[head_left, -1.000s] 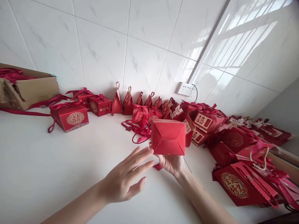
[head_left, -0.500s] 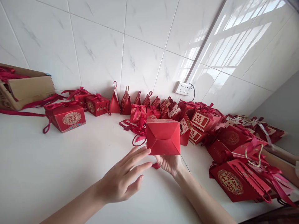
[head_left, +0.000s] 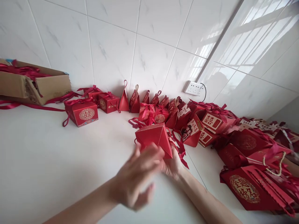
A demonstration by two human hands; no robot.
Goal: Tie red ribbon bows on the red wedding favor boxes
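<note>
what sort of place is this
It looks like a tiled workroom, perhaps a small workshop or a home: many red gift boxes stand on a white tabletop, an open carton holds red ribbon, and the wall behind is tiled.

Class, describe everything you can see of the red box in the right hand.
The box is plain red, apparently card, with flat faces and creased seams. It is tilted, seemingly above the white table, gripped by the right hand. Twisted red cord shows at its right edge. The blurred left hand covers part of its front; contact is unclear.
</note>
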